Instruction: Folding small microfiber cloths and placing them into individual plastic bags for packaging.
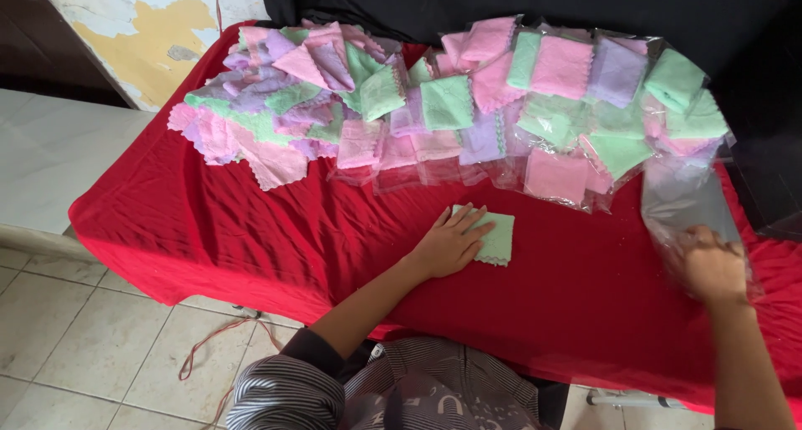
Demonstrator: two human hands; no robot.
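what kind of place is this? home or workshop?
Probably a small home packing setup, not a factory: a table under a red cloth, a heap of pastel cloths, bagged cloths, tiled floor and a peeling wall.

A single head-worn camera looks steeply down from close above the hands, facing forward across the table (251, 238) toward the dark backdrop (501, 4) beyond them.

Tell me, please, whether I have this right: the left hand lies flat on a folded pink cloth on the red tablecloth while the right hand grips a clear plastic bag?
Not quite: the folded cloth under the left hand is light green, not pink, as the head view shows. The rest stands: it lies on the red tablecloth, and the right hand grips a clear plastic bag.
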